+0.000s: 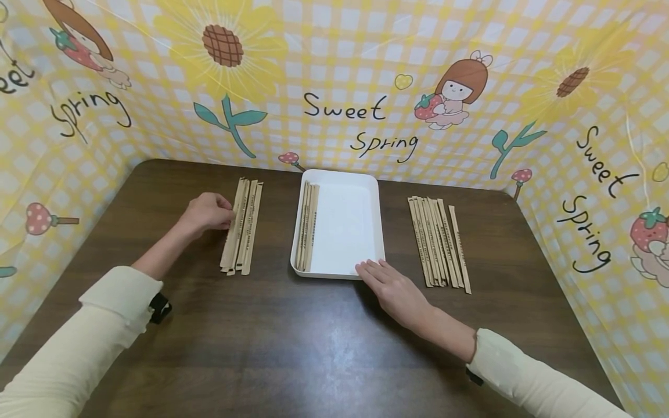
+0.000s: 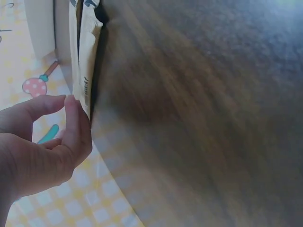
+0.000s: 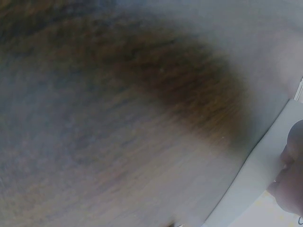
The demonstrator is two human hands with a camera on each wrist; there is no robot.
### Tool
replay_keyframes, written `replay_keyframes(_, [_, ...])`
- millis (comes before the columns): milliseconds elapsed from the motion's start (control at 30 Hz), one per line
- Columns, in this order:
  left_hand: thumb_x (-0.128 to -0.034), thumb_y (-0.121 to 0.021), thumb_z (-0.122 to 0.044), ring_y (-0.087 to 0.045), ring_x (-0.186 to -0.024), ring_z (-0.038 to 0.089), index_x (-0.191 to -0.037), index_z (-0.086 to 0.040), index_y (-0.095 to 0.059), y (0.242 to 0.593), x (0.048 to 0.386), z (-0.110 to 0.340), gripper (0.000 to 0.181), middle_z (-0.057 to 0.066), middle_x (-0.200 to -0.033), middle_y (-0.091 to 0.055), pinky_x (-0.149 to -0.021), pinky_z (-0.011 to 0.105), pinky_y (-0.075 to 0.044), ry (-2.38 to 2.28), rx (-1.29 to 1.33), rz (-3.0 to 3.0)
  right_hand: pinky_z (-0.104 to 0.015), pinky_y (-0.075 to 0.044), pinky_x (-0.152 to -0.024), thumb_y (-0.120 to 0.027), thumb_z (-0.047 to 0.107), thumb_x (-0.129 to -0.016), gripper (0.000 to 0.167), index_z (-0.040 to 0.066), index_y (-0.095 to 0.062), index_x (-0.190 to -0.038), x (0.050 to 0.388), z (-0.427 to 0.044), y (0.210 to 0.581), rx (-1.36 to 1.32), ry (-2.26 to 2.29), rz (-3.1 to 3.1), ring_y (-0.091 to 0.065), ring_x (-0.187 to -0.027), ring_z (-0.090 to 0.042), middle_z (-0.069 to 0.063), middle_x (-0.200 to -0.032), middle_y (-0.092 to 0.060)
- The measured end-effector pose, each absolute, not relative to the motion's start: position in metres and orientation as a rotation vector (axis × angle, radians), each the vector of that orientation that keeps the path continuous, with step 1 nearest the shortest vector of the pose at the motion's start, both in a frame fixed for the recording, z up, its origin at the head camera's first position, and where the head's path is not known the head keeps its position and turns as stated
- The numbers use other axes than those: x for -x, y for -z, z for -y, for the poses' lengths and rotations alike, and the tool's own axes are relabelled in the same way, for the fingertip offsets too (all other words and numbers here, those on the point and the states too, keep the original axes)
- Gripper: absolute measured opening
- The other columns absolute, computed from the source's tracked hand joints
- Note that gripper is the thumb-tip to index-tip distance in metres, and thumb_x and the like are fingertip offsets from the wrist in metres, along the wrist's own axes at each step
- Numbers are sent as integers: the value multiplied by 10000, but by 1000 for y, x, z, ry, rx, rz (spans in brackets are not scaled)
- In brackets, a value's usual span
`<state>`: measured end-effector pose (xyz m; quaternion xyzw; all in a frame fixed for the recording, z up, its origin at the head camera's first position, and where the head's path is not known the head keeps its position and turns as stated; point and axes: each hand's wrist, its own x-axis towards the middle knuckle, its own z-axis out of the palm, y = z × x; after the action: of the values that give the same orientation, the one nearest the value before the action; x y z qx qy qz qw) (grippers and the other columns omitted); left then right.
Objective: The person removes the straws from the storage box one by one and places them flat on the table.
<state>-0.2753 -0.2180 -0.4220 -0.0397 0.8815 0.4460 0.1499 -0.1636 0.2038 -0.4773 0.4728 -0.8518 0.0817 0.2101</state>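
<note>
My left hand (image 1: 208,211) is at the left edge of a pile of long paper-wrapped sticks (image 1: 242,226). In the left wrist view, its bent fingers and thumb come close together beside a wrapped stick (image 2: 88,56); nothing shows between the tips. Fairly straight fingers of my right hand (image 1: 397,293) rest on the near right corner of a white tray (image 1: 345,232). Several wrapped sticks (image 1: 306,226) lie lengthwise along the tray's left wall. The right wrist view shows a blurred part of the right hand (image 3: 291,175) at the tray's side (image 3: 255,175).
Another group of wrapped sticks (image 1: 436,244) lies on the table right of the tray, one a little apart. The brown wooden table (image 1: 292,337) is bordered by a yellow checked cloth (image 1: 334,75) at the back and sides.
</note>
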Motion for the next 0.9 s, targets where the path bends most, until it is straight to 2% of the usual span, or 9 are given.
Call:
replay_keyframes(200, [-955, -568, -118, -718, -909, 267, -1327, 153, -496, 412, 275, 204, 466, 326, -1210, -593, -808, 378, -589, -1229, 35, -2518, -442, -456, -1037, -674, -158, -755, 547, -99, -596, -1293, 164, -204, 478, -1318, -226, 2372, -628, -1161, -319, -225, -1219, -661])
replay_keyframes(333, [-965, -575, -121, -701, -962, 293, -1387, 139, -456, 403, 275, 187, 510, 320, -1191, -610, -834, 368, -581, -1263, 8, -2440, -442, -451, -1042, -673, -159, -756, 547, -101, -595, -1294, 163, -204, 478, -1317, -224, 2378, -626, -1165, -319, -227, -1222, -659])
replay_keyframes(500, [-977, -579, -90, -627, -1093, 376, -1441, 120, -392, 395, 276, 168, 543, 346, -1270, -546, -868, 361, -567, -1354, -19, -2315, -442, -449, -1045, -672, -160, -759, 544, -101, -596, -1294, 163, -204, 479, -1313, -231, 2381, -624, -1167, -319, -228, -1224, -658])
replay_keyframes(667, [-991, -579, -58, -535, -1228, 441, -1485, 109, -326, 391, 277, 152, 580, 341, -1390, -453, -947, 417, -523, -1445, -63, -2171, -443, -447, -1046, -676, -157, -760, 544, -101, -595, -1294, 163, -205, 478, -1313, -232, 2381, -624, -1165, -323, -228, -1224, -657])
replay_keyframes(900, [-994, -576, -36, -522, -1250, 435, -1492, 86, -337, 389, 280, 129, 566, 307, -1409, -448, -989, 445, -487, -1520, -90, -2087, -441, -441, -1052, -680, -152, -765, 541, -101, -594, -1297, 164, -204, 478, -1311, -224, 2382, -624, -1167, -321, -227, -1225, -657])
